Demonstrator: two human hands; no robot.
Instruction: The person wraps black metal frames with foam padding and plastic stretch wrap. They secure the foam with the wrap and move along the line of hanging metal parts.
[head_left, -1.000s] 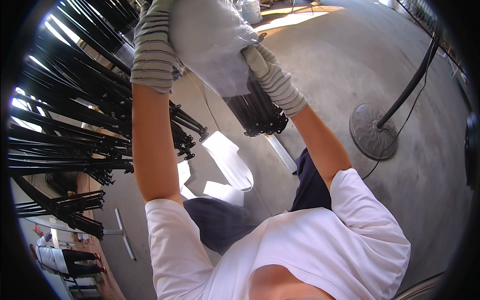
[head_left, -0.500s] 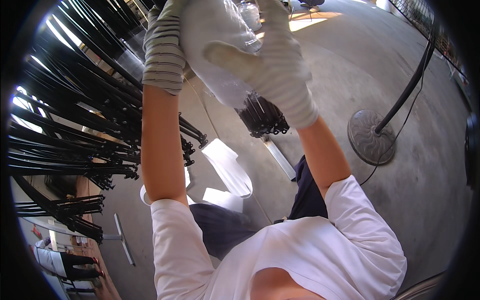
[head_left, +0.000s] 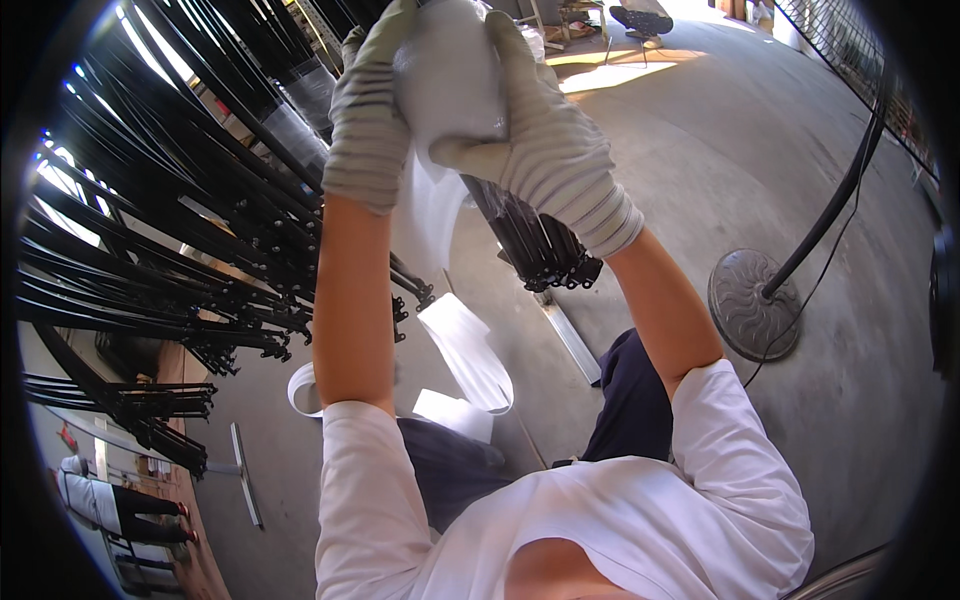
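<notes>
Right hand: right hand point(head_left: 555, 150), gloved, thumb and fingers spread apart against the right side of the white wrap point(head_left: 455, 85), thumb over its lower edge; likely braces it flat.
Left hand: left hand point(head_left: 368, 110), gloved, on the wrap's left side; fingers partly hidden, can't tell if clamped. Opposite sides probably stop the wrap slipping.
Racked bars: racked bars point(head_left: 170, 210) fan out on the left, ends toward the person, presumably for easy reach.
Bar bundle: bar bundle point(head_left: 540, 240), black, lower ends poking out below the right hand; upper part hidden.
Wrap: between both hands, just above the bundle's visible ends; can't tell if it goes full round. Loose tail hangs below.
Floor strips: floor strips point(head_left: 465, 360), white, near the legs, likely within stooping reach.
Metal bar: metal bar point(head_left: 570, 345), on the floor near the bundle's ends; contact unclear.
</notes>
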